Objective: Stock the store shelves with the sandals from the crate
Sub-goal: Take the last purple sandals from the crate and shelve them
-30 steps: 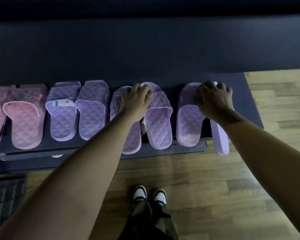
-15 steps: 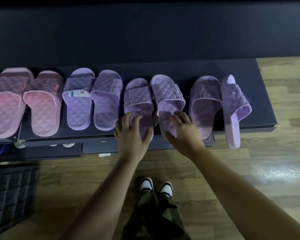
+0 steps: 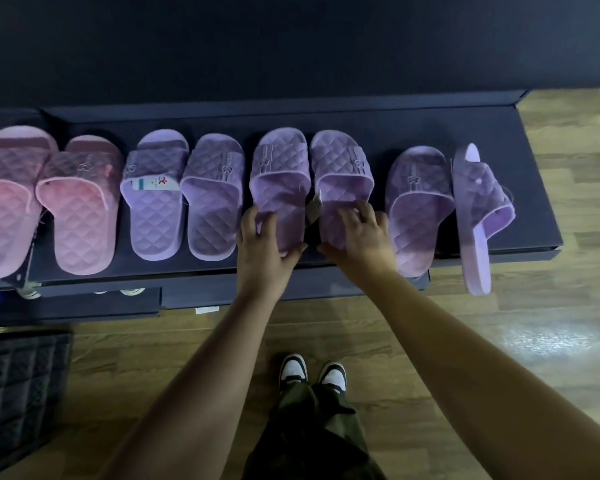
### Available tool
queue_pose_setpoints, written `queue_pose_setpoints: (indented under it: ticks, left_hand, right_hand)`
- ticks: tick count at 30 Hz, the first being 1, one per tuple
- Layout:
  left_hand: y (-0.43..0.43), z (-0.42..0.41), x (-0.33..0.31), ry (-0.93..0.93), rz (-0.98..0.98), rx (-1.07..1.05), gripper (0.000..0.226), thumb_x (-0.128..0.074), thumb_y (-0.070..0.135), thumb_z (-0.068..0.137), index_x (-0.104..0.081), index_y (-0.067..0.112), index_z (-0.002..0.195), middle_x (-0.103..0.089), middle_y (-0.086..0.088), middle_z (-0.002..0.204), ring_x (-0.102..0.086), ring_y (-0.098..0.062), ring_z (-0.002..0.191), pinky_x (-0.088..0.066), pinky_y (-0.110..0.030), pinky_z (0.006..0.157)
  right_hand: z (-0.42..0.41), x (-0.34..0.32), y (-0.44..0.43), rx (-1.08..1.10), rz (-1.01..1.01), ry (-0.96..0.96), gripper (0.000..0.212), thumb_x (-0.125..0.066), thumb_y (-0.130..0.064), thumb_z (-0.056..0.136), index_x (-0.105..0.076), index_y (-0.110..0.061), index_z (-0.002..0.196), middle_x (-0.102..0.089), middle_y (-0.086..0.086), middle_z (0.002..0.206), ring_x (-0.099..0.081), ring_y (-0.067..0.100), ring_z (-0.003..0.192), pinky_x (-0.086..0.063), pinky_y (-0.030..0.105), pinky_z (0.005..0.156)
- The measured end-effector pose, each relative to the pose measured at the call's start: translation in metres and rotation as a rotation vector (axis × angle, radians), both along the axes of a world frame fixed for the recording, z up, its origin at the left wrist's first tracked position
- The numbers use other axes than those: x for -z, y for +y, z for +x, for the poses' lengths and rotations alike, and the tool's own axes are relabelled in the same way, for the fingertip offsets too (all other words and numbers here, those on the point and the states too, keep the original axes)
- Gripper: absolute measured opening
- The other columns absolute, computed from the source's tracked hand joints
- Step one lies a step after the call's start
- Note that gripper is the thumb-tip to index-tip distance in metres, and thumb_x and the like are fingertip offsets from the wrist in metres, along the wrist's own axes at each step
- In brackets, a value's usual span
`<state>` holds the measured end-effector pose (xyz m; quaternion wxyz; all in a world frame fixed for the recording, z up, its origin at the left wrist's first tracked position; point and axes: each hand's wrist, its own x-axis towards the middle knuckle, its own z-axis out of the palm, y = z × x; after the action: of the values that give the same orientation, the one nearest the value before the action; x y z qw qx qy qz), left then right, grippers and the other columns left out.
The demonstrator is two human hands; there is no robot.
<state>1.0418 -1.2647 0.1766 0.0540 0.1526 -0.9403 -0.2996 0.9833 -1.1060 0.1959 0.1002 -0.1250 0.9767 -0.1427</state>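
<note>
Fingers (image 3: 253,220) of the left hand (image 3: 262,251) and right hand (image 3: 362,237) lie spread, pressing the heels of two quilted lilac sandals (image 3: 279,174) side by side on the dark shelf (image 3: 520,202). Toes point at the wall, long axes running front to back. Six lilac and two pink sandals (image 3: 80,206) show; the rightmost sandal (image 3: 478,216) is tipped on edge.

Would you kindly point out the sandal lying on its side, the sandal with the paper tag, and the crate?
Sandal lying on its side (image 3: 478,199), head view, on its quilted strap.
Sandal with the paper tag (image 3: 156,223), head view, on its footbed.
Crate (image 3: 18,386), head view, on its dark lattice wall.
</note>
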Motion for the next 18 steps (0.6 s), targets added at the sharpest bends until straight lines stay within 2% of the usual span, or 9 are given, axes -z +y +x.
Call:
queue_pose_setpoints:
  ticks: [5, 8, 10, 13, 15, 18]
  left_hand:
    - [-0.008, -0.014, 0.002, -0.035, -0.041, 0.027, 0.071, -0.074, 0.043, 0.074, -0.048, 0.01, 0.131, -0.032, -0.014, 0.144, -0.033, -0.031, 0.134, -0.041, -0.036, 0.098]
    - [-0.003, -0.015, -0.002, -0.069, -0.136, 0.022, 0.069, -0.069, 0.046, 0.078, -0.048, 0.008, 0.131, -0.034, -0.016, 0.143, -0.034, -0.034, 0.132, -0.039, -0.041, 0.101]
    - [0.008, -0.012, -0.007, -0.029, -0.18, -0.007, 0.065, -0.065, 0.046, 0.082, -0.049, 0.005, 0.131, -0.038, -0.018, 0.14, -0.036, -0.036, 0.129, -0.04, -0.044, 0.1]
    - [0.038, -0.01, -0.019, 0.15, -0.149, -0.003, 0.047, -0.062, 0.037, 0.083, -0.055, 0.007, 0.119, -0.05, -0.016, 0.125, -0.047, -0.034, 0.114, -0.044, -0.042, 0.091]
    - [0.067, -0.011, -0.025, 0.207, -0.086, 0.071, 0.04, -0.06, 0.034, 0.084, -0.057, 0.008, 0.114, -0.052, -0.014, 0.119, -0.048, -0.03, 0.111, -0.046, -0.039, 0.088]
    - [0.113, -0.014, -0.028, 0.213, -0.012, 0.176, 0.041, -0.054, 0.039, 0.085, -0.06, 0.008, 0.111, -0.053, -0.012, 0.115, -0.05, -0.028, 0.108, -0.048, -0.04, 0.088]
  right_hand:
    - [-0.012, -0.001, -0.011, -0.04, -0.016, -0.045, 0.064, -0.067, -0.046, 0.081, -0.047, -0.013, 0.132, -0.03, 0.01, 0.148, -0.035, 0.039, 0.121, -0.036, 0.044, 0.1]
    - [-0.011, -0.007, -0.001, -0.079, -0.074, -0.055, 0.053, -0.061, -0.037, 0.088, -0.048, -0.012, 0.133, -0.034, 0.011, 0.147, -0.035, 0.038, 0.125, -0.036, 0.043, 0.102]
    - [-0.007, -0.018, 0.014, -0.057, -0.192, 0.019, 0.041, -0.059, -0.025, 0.089, -0.056, -0.01, 0.127, -0.046, 0.013, 0.136, -0.042, 0.035, 0.122, -0.043, 0.042, 0.097]
    - [0.0, -0.039, 0.05, 0.043, -0.381, 0.249, 0.024, -0.057, -0.014, 0.084, -0.066, -0.009, 0.106, -0.061, 0.012, 0.107, -0.055, 0.032, 0.1, -0.051, 0.037, 0.073]
    - [0.003, -0.051, 0.081, 0.113, -0.407, 0.347, 0.024, -0.053, -0.015, 0.081, -0.067, -0.01, 0.099, -0.064, 0.011, 0.098, -0.055, 0.029, 0.094, -0.046, 0.034, 0.073]
    - [0.008, -0.055, 0.132, 0.291, -0.432, 0.378, 0.022, -0.054, -0.013, 0.079, -0.064, -0.008, 0.098, -0.062, 0.012, 0.098, -0.051, 0.03, 0.095, -0.041, 0.035, 0.079]
